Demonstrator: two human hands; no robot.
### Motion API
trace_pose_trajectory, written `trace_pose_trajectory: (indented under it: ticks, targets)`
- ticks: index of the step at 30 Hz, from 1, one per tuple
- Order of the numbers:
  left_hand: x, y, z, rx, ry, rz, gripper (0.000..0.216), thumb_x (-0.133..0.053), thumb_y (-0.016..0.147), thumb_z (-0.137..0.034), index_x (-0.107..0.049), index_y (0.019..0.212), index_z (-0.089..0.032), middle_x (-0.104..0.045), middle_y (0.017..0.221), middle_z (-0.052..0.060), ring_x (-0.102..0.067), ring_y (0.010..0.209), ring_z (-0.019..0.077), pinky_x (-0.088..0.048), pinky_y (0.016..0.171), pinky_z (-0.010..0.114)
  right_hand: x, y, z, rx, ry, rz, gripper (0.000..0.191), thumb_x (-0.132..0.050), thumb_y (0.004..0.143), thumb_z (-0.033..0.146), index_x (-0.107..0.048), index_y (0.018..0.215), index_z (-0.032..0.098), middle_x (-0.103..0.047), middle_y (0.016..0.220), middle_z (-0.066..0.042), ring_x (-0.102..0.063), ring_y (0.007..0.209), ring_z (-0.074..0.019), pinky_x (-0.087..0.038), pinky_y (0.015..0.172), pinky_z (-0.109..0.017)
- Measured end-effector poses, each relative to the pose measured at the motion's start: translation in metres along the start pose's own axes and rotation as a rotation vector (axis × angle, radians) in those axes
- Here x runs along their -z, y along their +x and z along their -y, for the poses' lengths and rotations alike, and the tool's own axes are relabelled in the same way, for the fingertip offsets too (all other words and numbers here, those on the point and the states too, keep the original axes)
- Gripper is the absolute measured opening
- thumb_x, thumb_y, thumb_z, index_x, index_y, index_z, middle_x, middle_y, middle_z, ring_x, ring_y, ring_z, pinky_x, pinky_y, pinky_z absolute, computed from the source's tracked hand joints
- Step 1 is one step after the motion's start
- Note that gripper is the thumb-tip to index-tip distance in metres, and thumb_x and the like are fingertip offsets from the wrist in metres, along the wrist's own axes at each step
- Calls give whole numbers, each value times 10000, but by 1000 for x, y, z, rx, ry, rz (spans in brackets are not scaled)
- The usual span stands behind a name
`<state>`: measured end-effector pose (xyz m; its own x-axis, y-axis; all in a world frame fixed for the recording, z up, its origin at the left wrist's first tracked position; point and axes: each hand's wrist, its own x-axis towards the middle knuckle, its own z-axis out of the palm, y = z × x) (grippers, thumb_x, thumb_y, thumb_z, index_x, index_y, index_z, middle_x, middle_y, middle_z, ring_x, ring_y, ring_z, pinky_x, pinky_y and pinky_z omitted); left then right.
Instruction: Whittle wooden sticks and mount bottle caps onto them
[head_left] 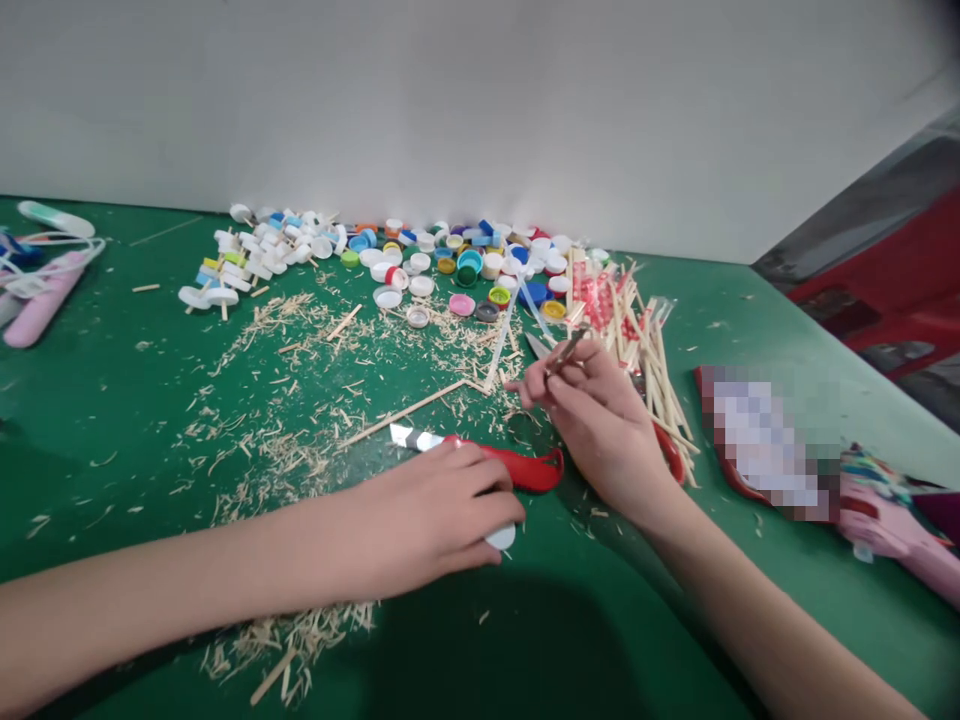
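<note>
My left hand (461, 505) is closed, its fingers curled over a white bottle cap (501, 537) low over the green table. Just beyond its knuckles lies a red utility knife (529, 468) with its blade out to the left. My right hand (600, 425) pinches a small, dark metal tool (566, 352) whose kind I cannot make out. Beneath that hand, a pair of scissors (670, 455) with red handles is partly hidden; a blade tip shows past the fingers. A thin wooden stick (409, 412) rests among shavings beyond the knife.
Loose colourful bottle caps (469, 265) line the wall, beside caps joined with sticks (262, 250). Wooden sticks (660, 370) and a red-patterned wrapper (592, 285) lie right. Wood shavings (292, 450) cover the table. A pink glue gun (892, 525) and another pink tool (49, 300) flank them.
</note>
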<state>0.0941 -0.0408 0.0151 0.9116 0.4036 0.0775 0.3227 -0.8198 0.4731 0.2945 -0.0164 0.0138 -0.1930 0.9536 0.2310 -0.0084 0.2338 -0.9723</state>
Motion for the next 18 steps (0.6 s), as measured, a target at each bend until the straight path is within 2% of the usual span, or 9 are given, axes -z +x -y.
trace_pose_trajectory:
  ticks: [3, 6, 9, 12, 18]
  targets:
    - [1, 1, 10, 9, 6, -34, 239, -467, 956, -342, -592, 1088, -186, -609, 1169, 100, -529, 1098, 228, -426, 926, 365, -15, -7, 10, -196, 327, 11, 172, -440, 795, 206, -321, 918, 196, -294, 687, 25, -313, 603, -79, -380, 605, -233]
    - [0, 3, 18, 41, -40, -77, 303, -481, 942, -421, -586, 1083, -175, -620, 1144, 99, -536, 1065, 223, -418, 912, 365, -25, -12, 19, -296, 460, -52, 148, -409, 811, 288, -316, 880, 197, -202, 665, 17, -228, 566, -92, -271, 513, -224]
    - [0, 4, 23, 96, -102, -139, 388, -523, 897, -511, -565, 1084, -174, -628, 1125, 81, -530, 1032, 213, -409, 897, 355, -27, -15, 24, -328, 507, -102, 318, -401, 884, 460, -281, 774, 187, -159, 641, 18, -196, 538, -93, -232, 475, -239]
    - [0, 4, 23, 166, -132, -150, 409, -588, 859, -514, -537, 1082, -175, -627, 1066, 61, -522, 985, 208, -400, 852, 333, -27, -17, 26, -312, 505, -91, 513, -422, 892, 575, -200, 670, 169, -127, 605, 16, -197, 518, -90, -246, 461, -240]
    - [-4, 6, 24, 175, -147, -156, 362, -629, 842, -477, -538, 1032, -183, -607, 998, 36, -511, 958, 200, -379, 866, 326, -36, -22, 22, -304, 452, 9, 558, -378, 911, 606, -227, 621, 155, -190, 589, 1, -235, 526, -92, -287, 481, -237]
